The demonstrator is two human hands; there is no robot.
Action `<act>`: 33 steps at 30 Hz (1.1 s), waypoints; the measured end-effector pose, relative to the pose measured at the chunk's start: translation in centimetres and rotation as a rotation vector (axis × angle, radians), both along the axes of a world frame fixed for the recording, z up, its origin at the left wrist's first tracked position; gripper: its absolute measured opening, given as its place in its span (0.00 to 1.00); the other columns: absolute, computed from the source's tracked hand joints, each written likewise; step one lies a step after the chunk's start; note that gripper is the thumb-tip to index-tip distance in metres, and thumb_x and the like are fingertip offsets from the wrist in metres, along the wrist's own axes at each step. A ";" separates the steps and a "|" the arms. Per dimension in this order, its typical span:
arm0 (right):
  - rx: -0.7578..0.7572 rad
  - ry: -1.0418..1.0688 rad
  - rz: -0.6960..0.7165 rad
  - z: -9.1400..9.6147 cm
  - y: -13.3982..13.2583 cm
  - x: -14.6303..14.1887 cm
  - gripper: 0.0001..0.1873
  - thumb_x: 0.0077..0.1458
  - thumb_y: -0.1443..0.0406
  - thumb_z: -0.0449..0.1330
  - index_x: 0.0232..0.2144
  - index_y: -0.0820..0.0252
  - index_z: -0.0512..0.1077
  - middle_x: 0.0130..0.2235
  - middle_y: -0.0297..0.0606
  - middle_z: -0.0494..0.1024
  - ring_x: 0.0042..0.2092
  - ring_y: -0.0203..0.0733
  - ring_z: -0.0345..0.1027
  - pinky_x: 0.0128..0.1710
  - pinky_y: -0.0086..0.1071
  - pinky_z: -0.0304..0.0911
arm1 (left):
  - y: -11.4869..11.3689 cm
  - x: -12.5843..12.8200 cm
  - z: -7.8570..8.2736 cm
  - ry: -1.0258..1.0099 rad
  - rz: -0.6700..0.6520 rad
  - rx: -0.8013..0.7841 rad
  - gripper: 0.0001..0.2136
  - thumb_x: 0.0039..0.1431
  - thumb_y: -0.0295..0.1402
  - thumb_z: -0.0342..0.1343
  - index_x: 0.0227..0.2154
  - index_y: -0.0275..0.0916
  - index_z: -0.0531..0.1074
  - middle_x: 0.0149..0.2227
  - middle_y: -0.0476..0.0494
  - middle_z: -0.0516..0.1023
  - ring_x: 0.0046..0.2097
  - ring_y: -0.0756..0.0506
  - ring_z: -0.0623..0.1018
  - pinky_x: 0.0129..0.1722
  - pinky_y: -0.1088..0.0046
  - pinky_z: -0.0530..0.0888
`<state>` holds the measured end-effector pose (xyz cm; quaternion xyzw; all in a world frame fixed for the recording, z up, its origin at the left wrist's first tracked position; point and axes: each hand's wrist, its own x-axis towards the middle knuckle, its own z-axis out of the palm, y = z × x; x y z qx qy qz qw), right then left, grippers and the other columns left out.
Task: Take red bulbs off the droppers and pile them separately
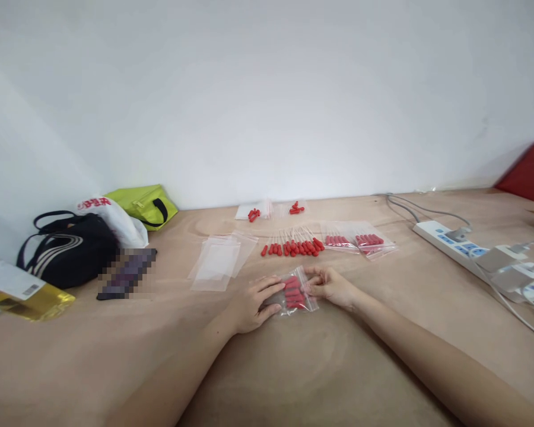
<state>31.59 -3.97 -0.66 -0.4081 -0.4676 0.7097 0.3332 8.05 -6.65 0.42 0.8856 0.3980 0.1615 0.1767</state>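
Note:
Between my two hands a small clear zip bag (pixel 288 309) lies at the middle of the table, with several red pieces (pixel 294 292) stacked side by side inside. My left hand (pixel 253 303) holds the bag's left side between thumb and fingers. On its right side, my right hand (pixel 331 287) pinches the edge with bent fingers. Just beyond lies a row of loose red-ended pieces with thin pale stems (pixel 293 248). Filled clear bags (pixel 338 228) of the same red pieces overlap to the right, and flat clear bags (pixel 216 264) are fanned out to the left.
Two small groups of red pieces (pixel 254 214) lie on bags near the wall. A white power strip (pixel 449 244) with plugs and cables occupies the right. At left are a black bag (pixel 71 249), a white plastic bag (pixel 129 228), a lime-green bag (pixel 137 201) and a yellow packet (pixel 48 302).

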 end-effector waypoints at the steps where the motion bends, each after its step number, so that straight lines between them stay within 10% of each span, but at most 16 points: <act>1: -0.009 -0.021 -0.019 0.0 0.0 -0.1 0.32 0.30 0.66 0.69 0.41 0.62 0.64 0.22 0.28 0.74 0.24 0.34 0.69 0.27 0.28 0.66 | 0.0 0.1 0.1 0.000 0.006 -0.003 0.20 0.56 0.38 0.49 0.52 0.47 0.61 0.55 0.45 0.64 0.56 0.44 0.63 0.54 0.61 0.62; 24: 0.102 -0.165 -0.170 -0.6 0.2 -1.5 0.42 0.19 0.60 0.72 0.38 0.61 0.57 0.14 0.20 0.67 0.16 0.33 0.62 0.17 0.25 0.56 | 5.2 4.9 0.6 -0.042 -0.319 0.704 0.11 0.59 0.29 0.45 0.29 0.39 0.73 0.37 0.45 0.74 0.40 0.48 0.71 0.40 0.69 0.69; 29: 0.225 -0.111 -0.127 -1.2 0.2 -1.1 0.34 0.33 0.54 0.67 0.40 0.59 0.56 0.16 0.21 0.67 0.18 0.32 0.62 0.20 0.27 0.60 | 5.4 4.9 0.0 -0.076 -0.305 0.755 0.10 0.58 0.27 0.46 0.27 0.37 0.72 0.31 0.47 0.76 0.35 0.49 0.72 0.36 0.72 0.70; 33: 0.613 -0.224 -0.057 -1.5 0.0 -0.1 0.15 0.51 0.58 0.54 0.41 0.58 0.63 0.27 0.32 0.72 0.28 0.33 0.66 0.29 0.30 0.64 | 5.2 4.5 -0.4 -0.104 -0.213 0.677 0.12 0.59 0.25 0.42 0.28 0.37 0.71 0.32 0.46 0.76 0.34 0.51 0.74 0.36 0.75 0.71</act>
